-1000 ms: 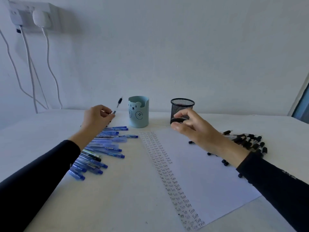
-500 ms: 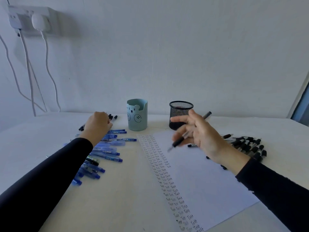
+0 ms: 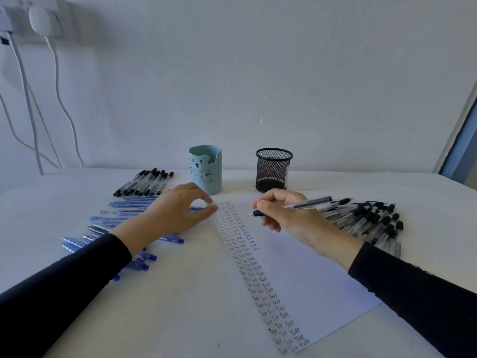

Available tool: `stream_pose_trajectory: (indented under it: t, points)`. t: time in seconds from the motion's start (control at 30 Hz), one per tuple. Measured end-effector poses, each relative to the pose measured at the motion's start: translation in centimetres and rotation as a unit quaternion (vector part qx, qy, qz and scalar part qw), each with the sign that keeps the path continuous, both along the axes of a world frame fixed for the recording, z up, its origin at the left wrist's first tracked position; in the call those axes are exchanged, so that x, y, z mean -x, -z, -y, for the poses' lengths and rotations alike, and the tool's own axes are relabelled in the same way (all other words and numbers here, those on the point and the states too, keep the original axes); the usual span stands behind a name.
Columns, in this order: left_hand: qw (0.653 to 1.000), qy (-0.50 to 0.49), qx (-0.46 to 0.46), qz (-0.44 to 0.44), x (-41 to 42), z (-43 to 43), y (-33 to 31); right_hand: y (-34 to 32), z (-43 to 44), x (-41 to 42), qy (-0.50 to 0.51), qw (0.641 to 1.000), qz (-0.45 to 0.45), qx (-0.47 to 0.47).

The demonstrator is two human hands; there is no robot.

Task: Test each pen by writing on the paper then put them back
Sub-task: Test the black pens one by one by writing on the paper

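Right hand [image 3: 286, 215] grips black pen [image 3: 307, 203] in writing hold, tip poised above paper [image 3: 296, 267] top, beside written columns [image 3: 233, 223]. Left hand [image 3: 175, 213] loose, holding nothing, fingertips at paper's left edge, likely steadying sheet.

A plain white wall [image 3: 258, 73] rises behind the white table's [image 3: 180, 306] far edge. Above its far left corner a socket [image 3: 15, 19] holds a white plug [image 3: 42, 20], cables [image 3: 62, 99] hanging down. A bluish frame [image 3: 462, 140] flanks the right.

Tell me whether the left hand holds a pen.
No, the left hand is empty at the paper edge, while the right hand grips the only lifted pen.
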State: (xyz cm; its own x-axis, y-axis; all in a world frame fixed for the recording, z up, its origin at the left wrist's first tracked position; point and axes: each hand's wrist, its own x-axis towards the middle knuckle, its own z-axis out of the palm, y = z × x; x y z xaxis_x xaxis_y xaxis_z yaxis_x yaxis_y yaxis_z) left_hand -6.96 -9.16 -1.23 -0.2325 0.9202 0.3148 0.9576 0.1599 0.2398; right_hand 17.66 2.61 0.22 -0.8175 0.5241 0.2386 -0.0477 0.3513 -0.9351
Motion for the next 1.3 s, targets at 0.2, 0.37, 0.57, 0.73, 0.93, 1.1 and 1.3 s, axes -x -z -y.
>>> stream_pose_trajectory:
  t: [0.2,0.37,0.57,0.73,0.93,1.1,1.3]
  points:
    - [0.996,0.004,0.085,-0.021,-1.2,0.3,0.1,0.3,0.9,-0.1,0.014,0.993,0.109,-0.049]
    - [0.995,0.004,0.099,0.031,-0.4,0.2,0.3,1.2,1.6,0.6,0.057,0.992,0.076,-0.082]
    - [0.993,0.005,0.106,0.055,-0.6,0.2,0.2,1.5,2.0,0.8,0.062,0.99,0.084,-0.097]
    - [0.993,0.005,0.106,0.055,-1.1,0.3,0.0,1.6,2.1,0.8,0.056,0.99,0.082,-0.103]
    - [0.992,0.006,0.11,0.059,-1.0,0.3,0.0,1.7,2.1,0.9,0.053,0.989,0.078,-0.113]
    - [0.992,0.004,0.113,0.059,-1.0,0.2,0.0,1.6,2.2,0.9,0.055,0.99,0.075,-0.109]
    - [0.992,0.006,0.114,0.059,-0.8,0.1,0.1,1.4,2.2,0.9,0.052,0.99,0.079,-0.106]
